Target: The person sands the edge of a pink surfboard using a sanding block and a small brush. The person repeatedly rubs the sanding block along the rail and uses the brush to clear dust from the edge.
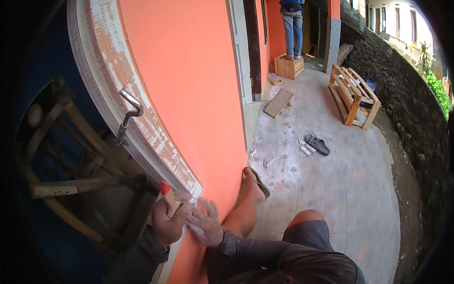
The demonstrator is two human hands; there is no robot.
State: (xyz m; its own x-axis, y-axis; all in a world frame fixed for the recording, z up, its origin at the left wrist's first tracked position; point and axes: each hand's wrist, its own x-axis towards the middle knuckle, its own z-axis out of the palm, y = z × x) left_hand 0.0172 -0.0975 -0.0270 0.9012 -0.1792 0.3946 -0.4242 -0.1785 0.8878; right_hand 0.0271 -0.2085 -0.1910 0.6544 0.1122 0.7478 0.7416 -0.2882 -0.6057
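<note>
My left hand [166, 222] is wrapped around a flat wooden handle [170, 202] with a red end. The handle looks like that of a scraper or brush, but its working end is hidden by my hands. My right hand [206, 225] lies close against it with fingers stretched out, at the white, dusty lower part of the door or window frame [182, 165]. Patchy white paint and bare brownish wood show along that frame. Beside it stands the orange wall [189, 85].
A bent metal hook [128, 116] sticks out from the frame. Dark wooden furniture [80, 184] stands left. On the tiled floor [331, 189] lie a sandal [318, 145], white scraps [306, 149] and a board [279, 102]. Farther off are a wooden rack [352, 97] and a person standing on a crate [289, 67].
</note>
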